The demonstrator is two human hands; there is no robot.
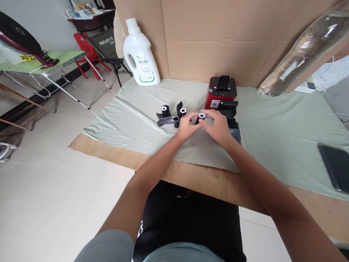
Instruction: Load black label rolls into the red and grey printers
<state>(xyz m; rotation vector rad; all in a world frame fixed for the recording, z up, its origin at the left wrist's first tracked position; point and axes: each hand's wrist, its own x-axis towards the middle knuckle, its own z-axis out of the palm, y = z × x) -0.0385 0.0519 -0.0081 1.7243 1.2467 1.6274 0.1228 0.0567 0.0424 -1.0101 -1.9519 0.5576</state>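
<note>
Both my hands meet over the pale green cloth (pixel 272 120), holding a small black roll with a white core (pixel 201 117) between them. My left hand (pixel 186 126) pinches its left side with curled fingers. My right hand (pixel 218 125) grips its right side, fingers bent over the top. Just behind my right hand stands a red and black label printer (pixel 222 94) with its lid open. Three more black rolls (pixel 165 109) (pixel 182 111) (pixel 176 122) and a loose black strip (pixel 163 122) lie left of my left hand.
A white detergent bottle (pixel 139 54) stands at the back left against a cardboard wall (pixel 218 36). A dark phone (pixel 335 165) lies at the right edge. A clear plastic roll (pixel 302 51) leans at the upper right. A folding table (pixel 43 63) and chairs stand left on the floor.
</note>
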